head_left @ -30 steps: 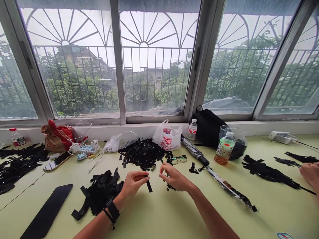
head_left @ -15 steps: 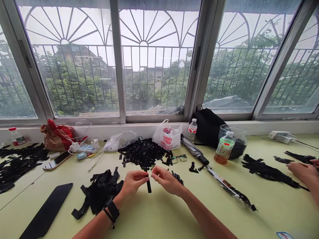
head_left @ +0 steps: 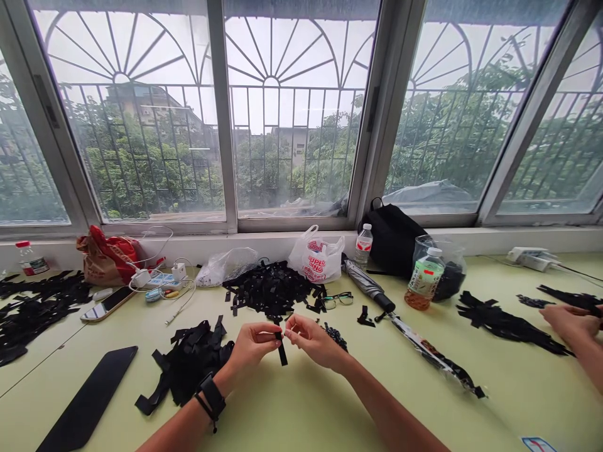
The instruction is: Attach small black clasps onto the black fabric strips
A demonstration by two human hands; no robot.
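Observation:
Between finger and thumb, my left hand [head_left: 255,344] pinches a short black fabric strip [head_left: 282,353], whose lower end hangs over the table. My right hand [head_left: 313,339] is close beside it, thumb and fingers pressed together near the strip's top; whatever they grip is too small to make out. Just right of my right hand lies a small heap of tiny dark pieces [head_left: 336,338]. A loose pile of black strips [head_left: 193,358] lies left of my left wrist. Beyond both hands spreads a bigger heap of short black pieces [head_left: 271,287].
Along the window side stand a white plastic bag [head_left: 316,258], a black backpack [head_left: 393,235] and a drink bottle [head_left: 425,279]. Eyeglasses [head_left: 338,300] and a folded umbrella [head_left: 367,285] lie nearby. Left are a phone [head_left: 108,306] and a black flat panel [head_left: 89,398]. A co-worker's hand [head_left: 572,323] handles strips at right.
The black strip has tilted slightly in my left hand, while both my hands stay almost in place. At right, the co-worker's hands have shifted a little.

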